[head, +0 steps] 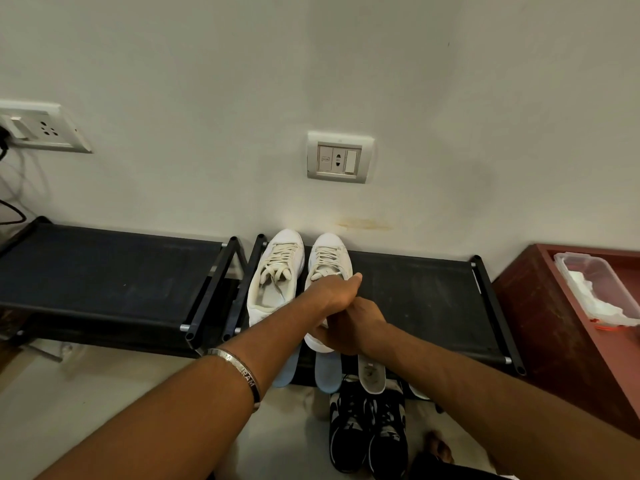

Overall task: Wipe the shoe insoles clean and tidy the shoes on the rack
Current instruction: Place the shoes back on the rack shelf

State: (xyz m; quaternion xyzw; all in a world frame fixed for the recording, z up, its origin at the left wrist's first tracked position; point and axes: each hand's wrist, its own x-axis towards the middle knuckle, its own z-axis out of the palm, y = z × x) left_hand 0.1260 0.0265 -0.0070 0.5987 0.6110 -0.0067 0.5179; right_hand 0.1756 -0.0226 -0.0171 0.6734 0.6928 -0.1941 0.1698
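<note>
I see two black fabric shoe racks (pixel 104 271) along the wall; my left hand (pixel 332 292) reaches into the right white sneaker (pixel 327 261) on the right-hand rack (pixel 415 292), hiding its insole, while my right hand (pixel 353 327) grips its heel. Its twin, the left white sneaker (pixel 275 271), stands beside it. Two black trainers (pixel 367 434) sit on the floor, other shoes on the lower shelf are mostly hidden, and a clear plastic box (pixel 595 285) holds white cloth (pixel 595 299).

Two white lace-up sneakers stood side by side on the black fabric top of the right-hand rack (pixel 415 289), toes to the wall. The right sneaker (pixel 329 254) lay under both hands, its heel hidden beneath them. The left sneaker (pixel 275 271) sat just left of the hands, its pale insole (pixel 273 294) showing, laces loose.
</note>
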